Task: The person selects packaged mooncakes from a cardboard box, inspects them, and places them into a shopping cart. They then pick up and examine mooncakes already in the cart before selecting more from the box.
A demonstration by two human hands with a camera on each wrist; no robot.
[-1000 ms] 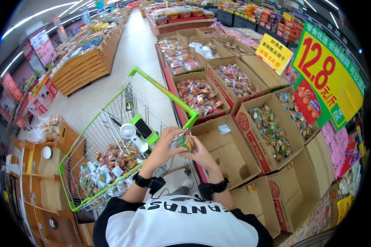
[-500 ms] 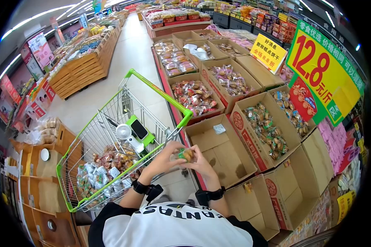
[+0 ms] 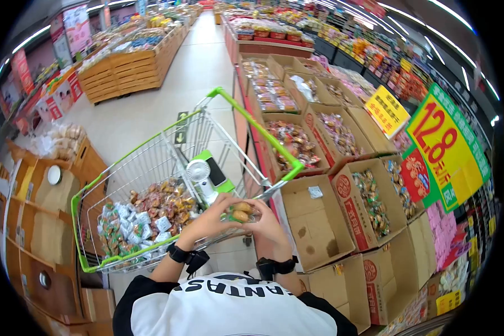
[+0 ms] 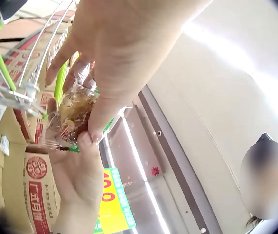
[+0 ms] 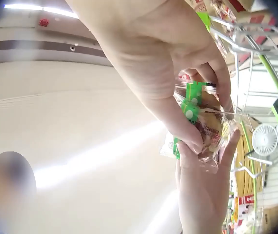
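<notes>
Both hands hold small wrapped pastries [image 3: 242, 213] in front of the body, over the handle end of the shopping cart [image 3: 103, 180]. Clear film with green print wraps round tan tops. My left hand [image 3: 210, 219] grips the pack from the left, and my right hand [image 3: 270, 228] from the right. In the left wrist view the thumb of my left hand [image 4: 112, 63] presses near the pack's edge. The right wrist view has the thumb of my right hand [image 5: 178, 73] against the green-printed film [image 5: 191, 109]. Wrapped goods [image 3: 162, 210] lie heaped in the cart.
Cardboard boxes stand right of the hands; a bare-bottomed box [image 3: 311, 215] with a small white packet is nearest. Another box [image 3: 371, 201] holds green-wrapped pastries. A white fan [image 3: 198, 171] and a phone [image 3: 216, 172] sit on the cart. A yellow price sign [image 3: 445, 145] rises at right.
The head view has turned, so the boxes and cart handle sit further right. Both hands still hold the pastries, whose tan tops now face the head camera more fully.
</notes>
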